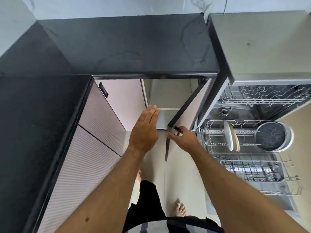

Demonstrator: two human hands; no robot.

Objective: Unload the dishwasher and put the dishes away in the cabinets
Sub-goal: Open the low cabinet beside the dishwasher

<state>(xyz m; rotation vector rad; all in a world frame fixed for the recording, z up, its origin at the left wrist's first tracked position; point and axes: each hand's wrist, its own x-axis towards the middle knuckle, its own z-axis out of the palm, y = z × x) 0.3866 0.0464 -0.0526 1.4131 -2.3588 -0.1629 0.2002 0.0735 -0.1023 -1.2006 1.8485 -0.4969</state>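
Right grip (180,137): fingers curled round the dark handle (178,128) of the open cabinet door (186,115), thumb on the door's edge. Left grip (144,130): fingers straight and together, holding nothing, raised before the cabinet opening (166,95). Dishwasher (262,101): open, to the right of both hands. Lower rack (217,132): pulled out, carrying two plates (231,137) standing on edge and a dark speckled pan (271,137) tilted on its side. Relation: dishes lie right of the door, nearer the right hand, which the door occupies; the left would have to cross over. Dark surface (127,47): above the cabinet.
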